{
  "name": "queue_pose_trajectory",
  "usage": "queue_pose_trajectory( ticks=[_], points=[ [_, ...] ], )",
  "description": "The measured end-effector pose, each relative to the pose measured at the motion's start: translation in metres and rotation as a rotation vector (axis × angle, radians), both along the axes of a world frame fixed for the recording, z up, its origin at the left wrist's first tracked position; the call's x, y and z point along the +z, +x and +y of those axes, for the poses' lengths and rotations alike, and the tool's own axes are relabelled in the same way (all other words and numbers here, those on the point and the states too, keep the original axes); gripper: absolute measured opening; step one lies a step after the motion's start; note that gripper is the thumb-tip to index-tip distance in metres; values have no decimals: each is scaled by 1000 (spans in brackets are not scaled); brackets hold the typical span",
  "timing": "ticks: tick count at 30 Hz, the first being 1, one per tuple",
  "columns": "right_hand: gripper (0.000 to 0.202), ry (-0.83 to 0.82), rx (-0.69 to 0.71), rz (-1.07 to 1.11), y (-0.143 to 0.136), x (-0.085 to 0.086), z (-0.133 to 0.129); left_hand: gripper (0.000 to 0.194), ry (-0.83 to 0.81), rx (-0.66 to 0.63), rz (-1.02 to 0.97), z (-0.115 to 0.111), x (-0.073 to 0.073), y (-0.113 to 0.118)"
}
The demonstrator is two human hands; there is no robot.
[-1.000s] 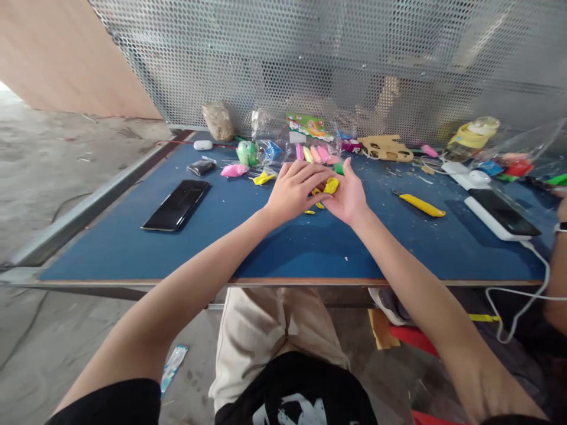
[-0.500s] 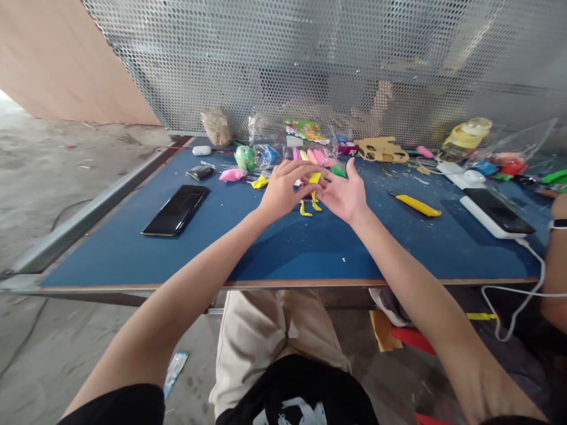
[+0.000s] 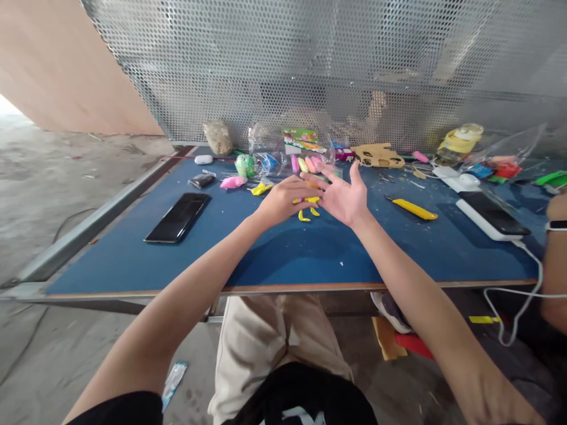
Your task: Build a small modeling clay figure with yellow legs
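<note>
My left hand is over the middle of the table, its fingers together and the thumb beneath them. A piece of yellow modelling clay shows between that thumb and the fingers, with a little pink at its left end. My right hand is held palm up and spread, its fingertips close to the left ones and to the clay. Thin curved yellow strips are just below the fingers. Another yellow lump lies left of my left hand.
Clay packets and sticks lie along the perforated metal screen. A phone is at left. At right are a yellow utility knife, a power strip, a bottle and another person's arm.
My left fingers have come down and closed together around the yellow clay, which sits lower than before. The right fingers have spread wider. The camera view has shifted slightly.
</note>
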State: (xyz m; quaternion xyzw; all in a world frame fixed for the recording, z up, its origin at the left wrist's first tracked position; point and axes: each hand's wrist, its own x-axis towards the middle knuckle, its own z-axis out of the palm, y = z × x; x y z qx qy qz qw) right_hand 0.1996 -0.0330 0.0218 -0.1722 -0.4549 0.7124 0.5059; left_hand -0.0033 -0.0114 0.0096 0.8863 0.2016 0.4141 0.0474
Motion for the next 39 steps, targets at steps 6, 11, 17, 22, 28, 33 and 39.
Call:
queue_pose_trajectory(
  ticks=[6,11,17,22,28,33,39],
  points=[
    [64,178,-352,-56,6,-8,13,30,-541,73,-495,5,-6,4],
    [70,651,-591,-593,0,-4,-1,37,-785,21,-594,0,-7,11],
    [43,797,-464,-785,-7,-7,-3,50,-842,-50,-468,-7,-7,16],
    [26,863,-499,-782,2,-15,6,51,-799,-45,-324,-7,-6,12],
    [40,976,-462,-817,0,-15,7,45,-825,-33,-360,-4,-8,11],
    [52,979,-445,-890,-1,-14,6,42,-790,-74,-309,-3,-4,4],
    [32,965,-462,-901,3,-14,6,46,-846,-105,-249,-5,1,3]
  ],
)
